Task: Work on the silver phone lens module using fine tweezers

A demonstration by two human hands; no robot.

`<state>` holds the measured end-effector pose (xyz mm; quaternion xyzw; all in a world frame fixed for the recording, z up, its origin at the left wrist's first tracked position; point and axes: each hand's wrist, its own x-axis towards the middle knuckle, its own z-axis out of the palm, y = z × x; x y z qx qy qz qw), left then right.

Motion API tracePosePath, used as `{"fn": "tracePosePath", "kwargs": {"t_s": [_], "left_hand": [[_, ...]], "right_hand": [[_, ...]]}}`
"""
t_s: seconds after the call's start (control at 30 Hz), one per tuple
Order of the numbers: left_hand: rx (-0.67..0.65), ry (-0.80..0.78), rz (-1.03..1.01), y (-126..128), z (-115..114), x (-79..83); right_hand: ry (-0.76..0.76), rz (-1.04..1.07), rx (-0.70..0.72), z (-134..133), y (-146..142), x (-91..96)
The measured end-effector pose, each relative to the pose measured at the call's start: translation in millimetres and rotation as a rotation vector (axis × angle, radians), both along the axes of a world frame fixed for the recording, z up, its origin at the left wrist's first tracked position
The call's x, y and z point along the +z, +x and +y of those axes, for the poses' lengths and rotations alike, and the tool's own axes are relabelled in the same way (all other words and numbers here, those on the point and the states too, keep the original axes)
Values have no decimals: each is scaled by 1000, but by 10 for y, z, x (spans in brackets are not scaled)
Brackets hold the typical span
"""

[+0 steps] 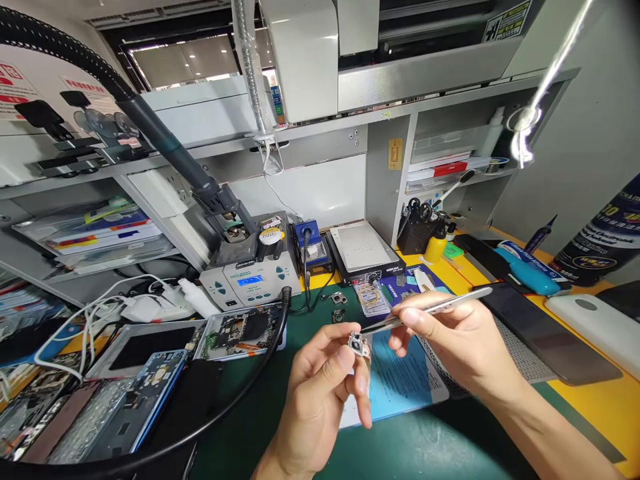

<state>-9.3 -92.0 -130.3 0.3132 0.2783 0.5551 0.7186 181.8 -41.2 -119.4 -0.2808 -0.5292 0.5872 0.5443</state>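
A green mat (250, 427) fills the lower centre, with yellow tabletop (595, 400) at lower right and grey shelving (380, 193) across the upper half. Near the centre, the left hand (320, 393) pinches a small camera module (356, 343); right of it, the right hand (460, 337) grasps tweezers (450, 303).

Pinching a small camera module (356, 344) in the left hand (313, 397) and holding slim metal tweezers (457, 301) in the right hand (463, 340), tweezer tips at the module's upper edge, above a green mat (240, 417) and a light-blue sheet (400, 377).
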Motion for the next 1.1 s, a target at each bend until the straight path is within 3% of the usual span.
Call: {"fn": "tracePosePath", "kwargs": {"t_s": [1.1], "left_hand": [[-9, -31, 44, -8, -10, 23]], "right_hand": [[-26, -41, 8, 3, -21, -9]]}}
